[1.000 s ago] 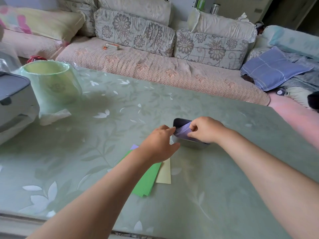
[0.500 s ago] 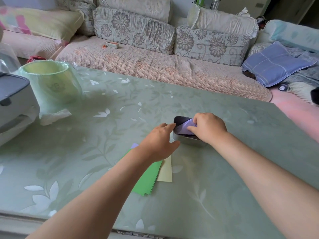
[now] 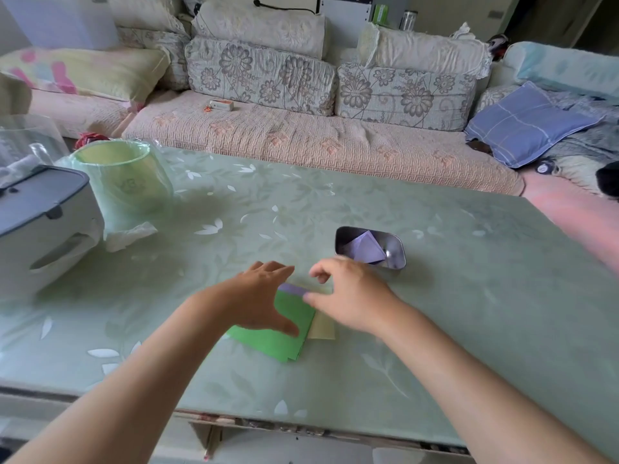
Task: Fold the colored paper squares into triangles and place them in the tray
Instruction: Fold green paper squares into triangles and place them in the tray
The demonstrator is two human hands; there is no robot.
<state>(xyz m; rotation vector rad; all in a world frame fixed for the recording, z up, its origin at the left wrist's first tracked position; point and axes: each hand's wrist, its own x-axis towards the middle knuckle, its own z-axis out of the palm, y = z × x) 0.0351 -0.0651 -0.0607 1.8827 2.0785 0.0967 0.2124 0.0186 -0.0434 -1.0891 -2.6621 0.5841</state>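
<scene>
The tray (image 3: 398, 255) is a small shiny tin on the green table (image 3: 469, 296). One purple triangle (image 3: 366, 252) sits inside it, already folded. So one paper looks done, and I think more are left to do.

The pile of paper squares lies just in front of the tray and a bit to its left, on the side closer to the person. A green sheet (image 3: 274, 338) is on top. A purple sheet (image 3: 294, 289) peeks out at the end of the pile nearest the tray. A yellow sheet (image 3: 323, 329) peeks out along the pile's right side.

Both hands are over that pile. The left hand (image 3: 264, 296) is flat, with straight fingers. Its thumb sticks out over the green sheet. It holds nothing.

The right hand (image 3: 351, 296) is the one closer to the tray, just in front of its near wall. Its fingers are loosely bent, and its thumb and first finger are apart. It holds nothing. The thumb tip is right by the edge of the purple sheet. The picture is blurry there, so I cannot tell if it touches.

The purple strip runs side to side, between the two hands. I think the right hand should take it, since its thumb is closest. The paper is thin and flat, so lifting just one sheet may be tricky. The left hand could press the pile down to help.
</scene>
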